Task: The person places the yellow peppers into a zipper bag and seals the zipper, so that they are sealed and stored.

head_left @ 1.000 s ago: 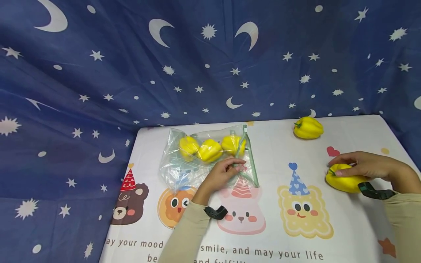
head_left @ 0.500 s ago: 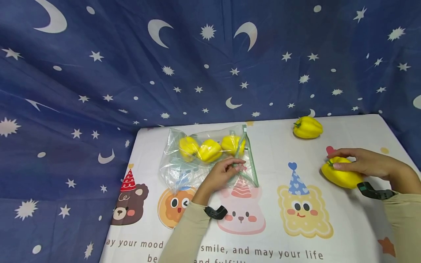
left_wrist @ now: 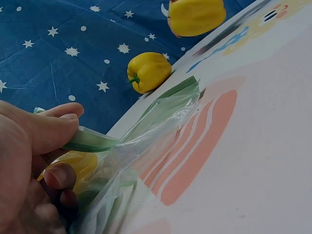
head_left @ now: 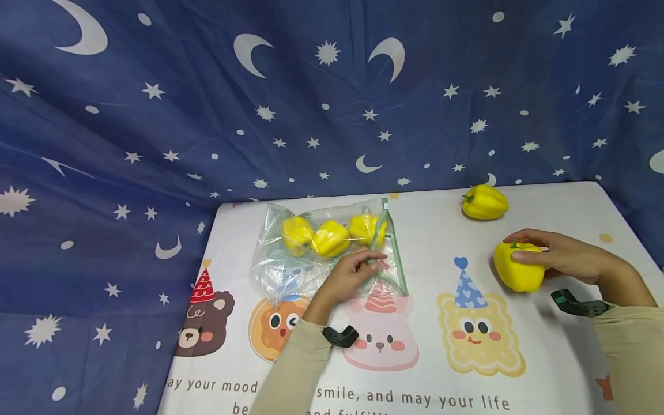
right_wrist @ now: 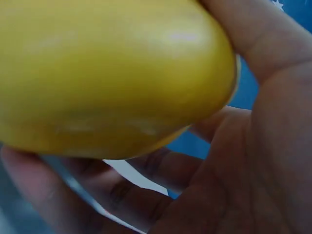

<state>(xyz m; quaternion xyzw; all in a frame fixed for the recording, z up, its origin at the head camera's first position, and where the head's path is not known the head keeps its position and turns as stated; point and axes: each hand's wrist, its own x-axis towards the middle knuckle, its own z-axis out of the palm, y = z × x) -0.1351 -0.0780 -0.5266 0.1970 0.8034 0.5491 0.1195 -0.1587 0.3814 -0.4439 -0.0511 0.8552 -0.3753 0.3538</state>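
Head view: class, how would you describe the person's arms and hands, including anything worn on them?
The left sleeve and right sleeve are long, plain and beige. The left wrist device is black and curved; the similar right wrist device has a green patch. The left hand and right hand wear no gloves.

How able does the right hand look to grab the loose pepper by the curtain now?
Probably not able: the right hand holds another pepper, though nothing visible lies between that hand and the loose pepper.
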